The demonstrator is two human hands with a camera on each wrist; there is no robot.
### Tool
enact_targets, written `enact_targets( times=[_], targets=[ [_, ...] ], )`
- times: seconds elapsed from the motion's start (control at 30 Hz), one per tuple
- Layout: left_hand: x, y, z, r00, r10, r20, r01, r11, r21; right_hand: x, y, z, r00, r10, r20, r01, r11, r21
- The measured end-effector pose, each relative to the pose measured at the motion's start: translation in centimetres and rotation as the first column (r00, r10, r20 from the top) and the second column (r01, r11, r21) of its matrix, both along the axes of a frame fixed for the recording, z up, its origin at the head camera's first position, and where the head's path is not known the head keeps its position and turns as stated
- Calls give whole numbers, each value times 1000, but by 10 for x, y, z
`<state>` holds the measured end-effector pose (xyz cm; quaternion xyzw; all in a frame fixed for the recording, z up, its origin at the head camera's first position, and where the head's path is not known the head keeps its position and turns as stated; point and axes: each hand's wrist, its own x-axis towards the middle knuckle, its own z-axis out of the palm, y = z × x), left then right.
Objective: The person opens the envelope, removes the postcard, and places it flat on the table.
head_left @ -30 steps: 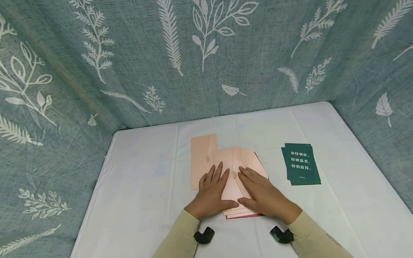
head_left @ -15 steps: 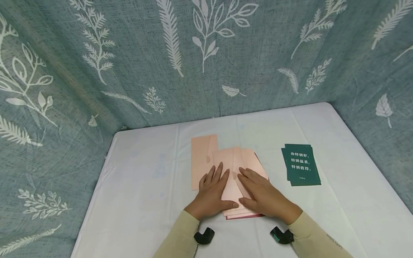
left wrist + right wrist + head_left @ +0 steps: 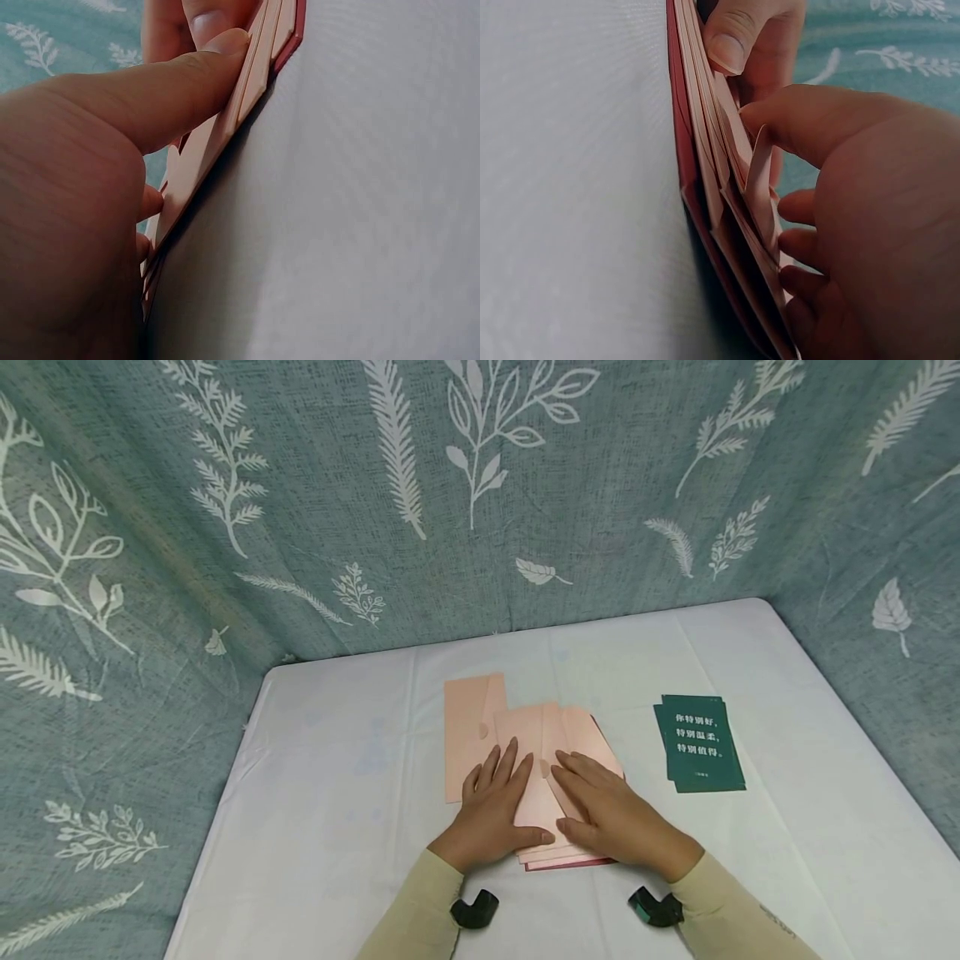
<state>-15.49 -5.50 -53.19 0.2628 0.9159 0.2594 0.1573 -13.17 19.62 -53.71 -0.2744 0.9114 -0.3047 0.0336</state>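
Observation:
A fanned stack of pink envelopes lies in the middle of the table in the head view. My left hand rests on its left side with straight, spread fingers. From the right, my right hand presses on the top envelope's flap, its fingers extended. Both thumbs lie close together near the stack's front edge. In the right wrist view, that thumb touches a slightly lifted flap. A dark red envelope shows at the bottom of the stack. Both hands hide parts of the envelopes.
Another pink envelope lies at the stack's back left, partly under it. To the right sits a small pile of dark green cards with white writing. A white cloth covers the table; a leaf-patterned curtain hangs behind.
The right thumb has shifted very slightly to the right. Otherwise both hands, the envelopes and the cards stay where they were.

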Motion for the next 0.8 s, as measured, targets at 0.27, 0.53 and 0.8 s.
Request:
enact_targets(
  times=[0.27, 0.53, 0.8],
  targets=[
    [0, -1, 0, 1000, 1, 4, -1, 1000, 6, 0, 0, 1, 1000, 1, -16, -1, 1000, -5],
    [0, -1, 0, 1000, 2, 6, -2, 1000, 9, 0, 0, 2, 1000, 0, -16, 0, 1000, -11],
    [0, -1, 0, 1000, 3, 5, -3, 1000, 7, 0, 1, 1, 1000, -6, -7, 6, 1000, -11]
  ],
)
